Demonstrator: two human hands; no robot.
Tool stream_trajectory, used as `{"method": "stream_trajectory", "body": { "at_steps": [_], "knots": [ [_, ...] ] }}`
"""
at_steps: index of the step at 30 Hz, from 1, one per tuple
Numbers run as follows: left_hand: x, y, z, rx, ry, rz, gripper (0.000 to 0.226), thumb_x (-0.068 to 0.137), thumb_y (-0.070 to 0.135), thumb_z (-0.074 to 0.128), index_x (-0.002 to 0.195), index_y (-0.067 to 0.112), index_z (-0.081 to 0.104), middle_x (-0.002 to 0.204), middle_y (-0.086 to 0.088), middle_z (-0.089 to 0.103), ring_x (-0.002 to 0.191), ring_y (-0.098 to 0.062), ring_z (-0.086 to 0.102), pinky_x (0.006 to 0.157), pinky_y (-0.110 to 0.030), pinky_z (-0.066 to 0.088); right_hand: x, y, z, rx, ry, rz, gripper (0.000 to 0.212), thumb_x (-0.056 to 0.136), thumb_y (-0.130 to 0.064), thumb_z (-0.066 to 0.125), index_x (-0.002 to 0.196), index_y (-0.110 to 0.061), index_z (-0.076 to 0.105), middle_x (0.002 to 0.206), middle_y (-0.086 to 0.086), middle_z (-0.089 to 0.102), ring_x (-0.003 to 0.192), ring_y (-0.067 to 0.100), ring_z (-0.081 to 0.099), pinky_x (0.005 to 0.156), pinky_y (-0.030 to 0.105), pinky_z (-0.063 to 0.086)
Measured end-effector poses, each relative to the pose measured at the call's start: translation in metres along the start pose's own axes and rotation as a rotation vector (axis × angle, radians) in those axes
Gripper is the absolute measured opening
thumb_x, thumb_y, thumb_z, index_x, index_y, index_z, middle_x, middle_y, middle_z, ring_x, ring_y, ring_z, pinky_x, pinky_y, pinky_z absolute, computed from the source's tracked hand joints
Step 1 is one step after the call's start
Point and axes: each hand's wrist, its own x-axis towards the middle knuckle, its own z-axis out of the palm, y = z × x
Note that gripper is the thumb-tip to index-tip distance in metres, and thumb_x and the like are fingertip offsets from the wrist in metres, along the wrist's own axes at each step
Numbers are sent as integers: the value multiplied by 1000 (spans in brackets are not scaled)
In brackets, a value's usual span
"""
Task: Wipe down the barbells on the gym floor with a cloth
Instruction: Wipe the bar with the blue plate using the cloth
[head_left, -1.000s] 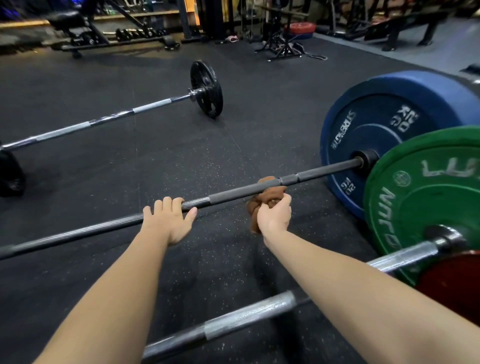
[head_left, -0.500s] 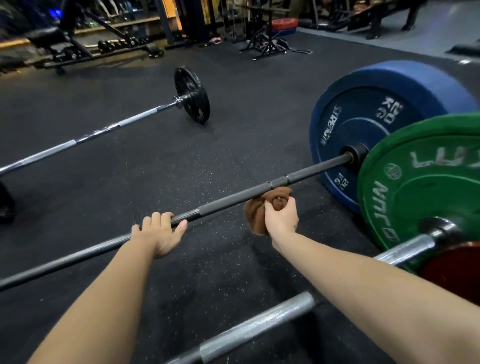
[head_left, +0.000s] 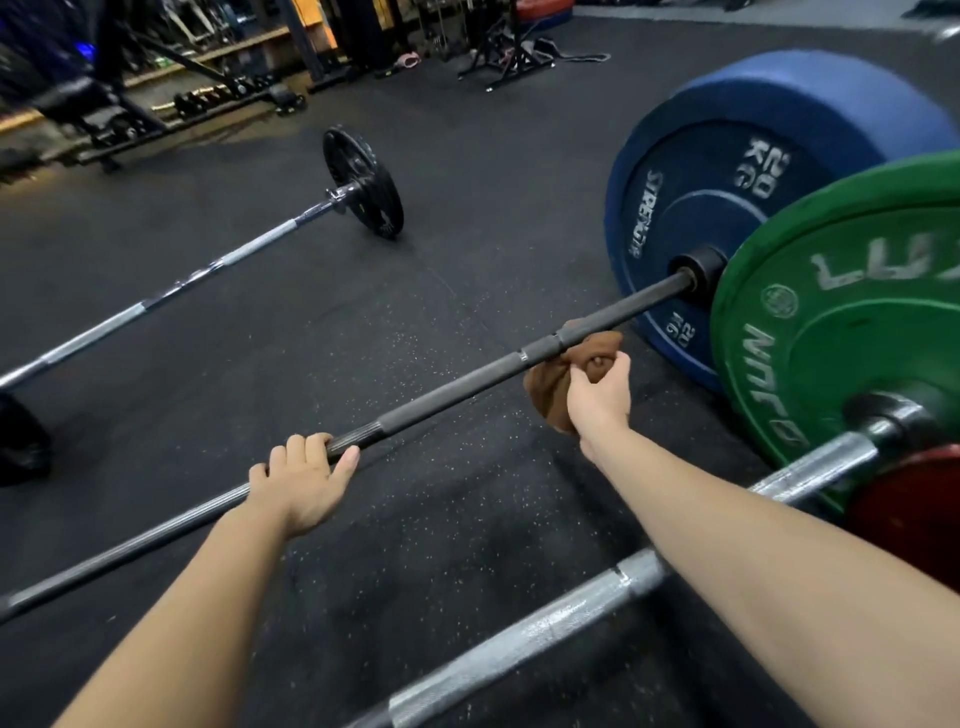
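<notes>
Work item: the black steel barbell shaft (head_left: 467, 384) lies across the speckled black rubber floor (head_left: 467, 171), the middle one of three bars in view.
Cloth position: a bunched brown cloth (head_left: 543, 389) is wrapped partly round this shaft, on the smooth section short of the collar and near the blue 20 kg bumper plate (head_left: 727, 208).
Right hand: the right hand (head_left: 597, 400) has its fingers curled into the cloth and clamps it to the near side of the shaft.
Left hand: the left hand (head_left: 301, 483) rests on the knurled section well apart from the cloth, fingers hooked over the bar and thumb along it. It holds nothing besides the bar.
Step in hand: judged to be a wiping pass along the middle shaft, with the left hand steadying it.
Done: cannot be told; no bar shows a visible clean or dirty boundary.
Left, middle bar: probably the short run up to the collar, and the long stretch beyond the left hand.
Left, other bars: the chrome bar (head_left: 519, 644) nearest the viewer, carrying the green bumper plate (head_left: 841, 322), and the far chrome bar (head_left: 234, 260) with its small black iron plate (head_left: 363, 182), have no cloth on them.
Overall: mid-task at best.
</notes>
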Motion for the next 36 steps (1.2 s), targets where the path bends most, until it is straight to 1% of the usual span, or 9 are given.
{"method": "stream_trajectory", "body": {
  "at_steps": [4, 7, 11, 20, 25, 28, 30, 31, 36],
  "knots": [
    [-2, 2, 1, 18, 20, -8, 63, 104, 62, 16, 153, 24, 29, 146, -3, 36, 140, -25, 31, 117, -46, 22, 1, 4, 1, -29, -58, 1, 42, 99, -28, 62, 137, -34, 44, 134, 4, 59, 121, 25, 59, 109, 49, 46],
    [-3, 4, 0, 25, 17, 0, 63, 105, 62, 16, 153, 23, 29, 147, -5, 35, 140, -26, 31, 117, -47, 22, 10, -2, -5, 135, 77, -11, 37, 100, -14, 56, 129, -34, 46, 126, -3, 59, 114, 18, 60, 107, 39, 45],
    [-3, 2, 1, 14, 17, 5, 63, 105, 62, 15, 153, 23, 28, 148, -5, 35, 141, -26, 31, 118, -47, 22, 22, -17, -19, 131, 313, -46, 55, 100, -13, 56, 147, -33, 39, 143, 5, 54, 127, 25, 54, 99, 28, 35],
    [-5, 3, -1, 29, 15, 18, 62, 105, 61, 14, 152, 23, 29, 147, -4, 35, 139, -26, 32, 117, -47, 23, 8, 9, 1, -172, -126, -10, 37, 99, -26, 61, 134, -33, 52, 128, 1, 63, 117, 24, 59, 103, 43, 46],
    [-5, 0, 2, 29, 37, 20, 62, 105, 61, 15, 152, 24, 29, 148, -4, 36, 140, -26, 32, 117, -48, 24, 16, -10, -10, 148, 41, 9, 34, 91, -12, 45, 115, -31, 58, 108, 2, 68, 94, 18, 67, 81, 36, 57],
    [-3, -1, 4, 25, 44, 21, 62, 105, 61, 15, 151, 24, 30, 147, -4, 36, 139, -26, 33, 116, -48, 24, 29, -25, -24, 294, 131, 40, 40, 92, -26, 47, 126, -46, 52, 121, 4, 67, 102, 25, 66, 82, 39, 52],
    [-3, -1, 4, 24, 52, 10, 62, 105, 61, 15, 151, 24, 31, 147, -4, 36, 139, -26, 33, 117, -48, 24, 44, -25, -31, 301, 131, 25, 30, 96, -28, 40, 104, -51, 57, 107, 12, 72, 84, 31, 71, 68, 39, 54],
    [-4, 0, 3, 26, 51, 9, 62, 105, 61, 15, 151, 24, 31, 147, -4, 36, 139, -27, 33, 117, -48, 24, 50, -25, -34, 279, 162, 7, 34, 97, -24, 40, 99, -51, 59, 105, 13, 72, 84, 32, 71, 69, 39, 53],
    [-9, 7, 1, 32, 63, 6, 61, 105, 61, 17, 151, 23, 32, 147, -6, 37, 139, -29, 33, 116, -48, 25, 46, -19, -35, 75, 140, -49, 48, 99, -14, 51, 141, -38, 49, 133, 0, 58, 116, 22, 57, 102, 36, 43]
  ]
}}
